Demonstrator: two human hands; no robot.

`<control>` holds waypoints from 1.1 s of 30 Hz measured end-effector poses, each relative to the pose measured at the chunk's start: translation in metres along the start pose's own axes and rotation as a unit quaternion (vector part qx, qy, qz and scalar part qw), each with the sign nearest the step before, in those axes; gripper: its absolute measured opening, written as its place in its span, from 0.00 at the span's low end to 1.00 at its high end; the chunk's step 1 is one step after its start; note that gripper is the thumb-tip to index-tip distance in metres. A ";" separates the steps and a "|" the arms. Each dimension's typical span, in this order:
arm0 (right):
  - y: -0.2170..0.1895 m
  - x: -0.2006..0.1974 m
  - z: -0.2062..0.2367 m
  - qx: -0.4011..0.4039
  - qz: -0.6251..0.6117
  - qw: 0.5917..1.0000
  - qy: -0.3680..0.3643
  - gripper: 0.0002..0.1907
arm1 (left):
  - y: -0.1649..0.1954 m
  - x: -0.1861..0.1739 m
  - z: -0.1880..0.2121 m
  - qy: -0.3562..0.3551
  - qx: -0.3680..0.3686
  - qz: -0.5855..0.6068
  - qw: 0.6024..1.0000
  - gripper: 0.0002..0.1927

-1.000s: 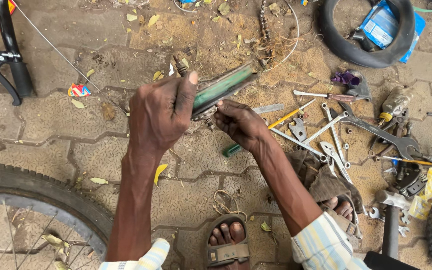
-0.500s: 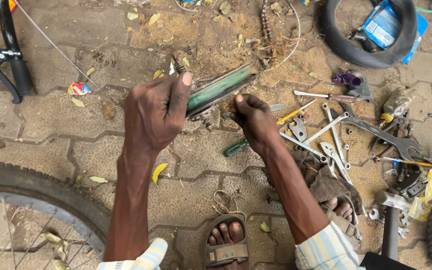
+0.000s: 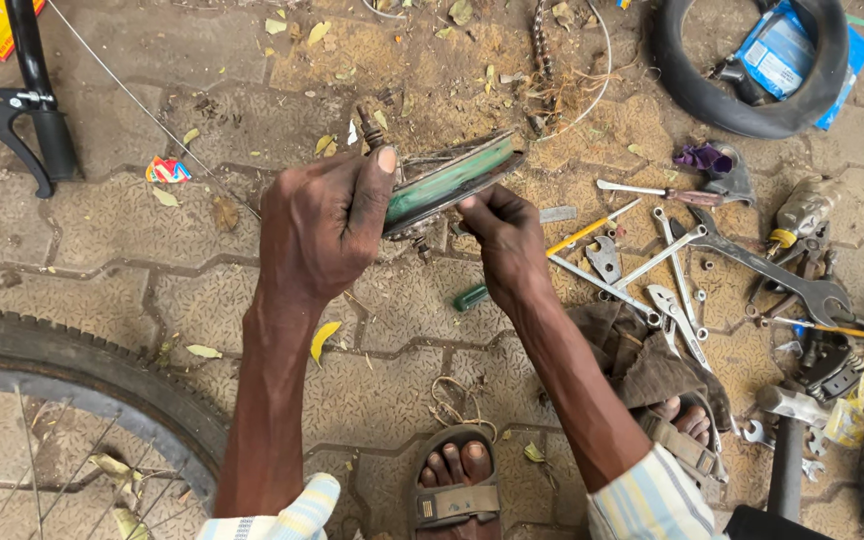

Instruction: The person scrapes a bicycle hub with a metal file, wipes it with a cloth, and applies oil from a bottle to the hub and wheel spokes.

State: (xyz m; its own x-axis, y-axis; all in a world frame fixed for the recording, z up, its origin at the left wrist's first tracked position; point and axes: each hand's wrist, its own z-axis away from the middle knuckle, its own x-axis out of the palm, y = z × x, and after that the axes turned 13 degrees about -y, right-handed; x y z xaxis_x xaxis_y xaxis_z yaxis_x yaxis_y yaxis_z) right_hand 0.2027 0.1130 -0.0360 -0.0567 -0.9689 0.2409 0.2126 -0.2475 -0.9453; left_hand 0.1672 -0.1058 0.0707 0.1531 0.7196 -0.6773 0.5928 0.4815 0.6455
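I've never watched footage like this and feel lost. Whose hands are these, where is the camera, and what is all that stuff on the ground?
The camera sits on the person's head and looks down, so you see their own two arms reaching away from you. The ground is paving stone scattered with dry leaves.

The left hand grips a curved green metal strip, thumb pressed on top. The right hand pinches something small at the strip's underside; what exactly is hidden by the fingers.

To the right lies a spread of spanners and a yellow-handled tool. A black rubber tube lies top right, a spoked bicycle wheel bottom left, and a black handlebar with brake lever top left. The person's sandalled foot shows at the bottom.
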 end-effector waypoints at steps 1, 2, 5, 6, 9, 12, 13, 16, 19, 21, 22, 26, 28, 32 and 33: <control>-0.003 0.002 0.004 -0.018 -0.028 0.999 0.001 0.06 | 0.000 0.000 0.000 0.001 -0.006 0.001 1.000 0.29; -0.007 0.004 0.009 -0.013 -0.041 0.999 -0.001 0.08 | 0.000 -0.001 0.000 0.002 -0.013 0.002 1.000 0.29; -0.020 0.011 0.017 -0.001 0.017 1.000 0.022 0.10 | 0.001 -0.001 -0.001 0.003 -0.015 -0.002 1.000 0.29; -0.024 0.013 0.019 0.010 0.103 0.994 0.045 0.10 | 0.000 -0.001 -0.001 0.002 -0.017 -0.004 1.000 0.28; -0.030 0.025 0.021 0.042 0.257 0.965 0.036 0.11 | 0.000 0.003 -0.002 0.004 -0.006 -0.007 1.000 0.30; -0.034 0.031 0.015 -0.034 0.321 0.946 0.017 0.12 | -0.003 0.012 -0.006 -0.033 -0.010 -0.019 0.999 0.30; -0.035 0.031 0.014 -0.075 0.334 0.939 0.013 0.13 | -0.004 0.014 -0.006 -0.038 -0.007 -0.017 0.999 0.31; -0.036 0.024 0.010 -0.009 0.312 0.950 0.013 0.12 | -0.007 0.021 -0.004 -0.045 0.001 -0.012 0.999 0.32; -0.029 0.017 0.009 0.011 0.330 0.944 0.018 0.08 | -0.009 0.022 -0.004 -0.033 0.010 -0.016 0.999 0.32; -0.017 0.014 0.007 0.090 0.322 0.942 0.038 0.08 | -0.008 0.022 -0.002 -0.044 0.013 -0.012 0.999 0.31; -0.011 0.013 0.004 0.127 0.317 0.939 0.049 0.09 | -0.007 0.021 -0.002 -0.052 0.007 -0.019 0.998 0.31; 0.019 0.003 -0.011 0.088 0.047 0.994 0.042 0.08 | -0.006 0.018 0.003 -0.049 0.007 -0.023 0.999 0.31; 0.033 -0.001 -0.020 0.088 0.010 0.996 0.034 0.09 | -0.010 0.016 0.003 -0.044 0.014 -0.016 0.999 0.32; 0.050 -0.004 -0.041 0.121 -0.031 0.992 0.035 0.09 | -0.022 0.015 -0.001 -0.043 0.005 0.013 0.999 0.32; 0.052 -0.003 -0.045 0.126 -0.021 0.992 0.016 0.08 | -0.025 0.014 -0.002 -0.037 0.003 0.024 0.999 0.32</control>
State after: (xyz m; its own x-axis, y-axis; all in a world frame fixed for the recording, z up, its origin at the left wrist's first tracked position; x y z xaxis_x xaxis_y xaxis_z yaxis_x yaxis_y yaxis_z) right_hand 0.1702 0.1029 -0.0962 -0.1010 -0.9581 0.2679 0.4462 -0.2843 -0.8486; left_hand 0.1532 -0.1067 0.0452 0.2390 0.7024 -0.6705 0.5884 0.4445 0.6754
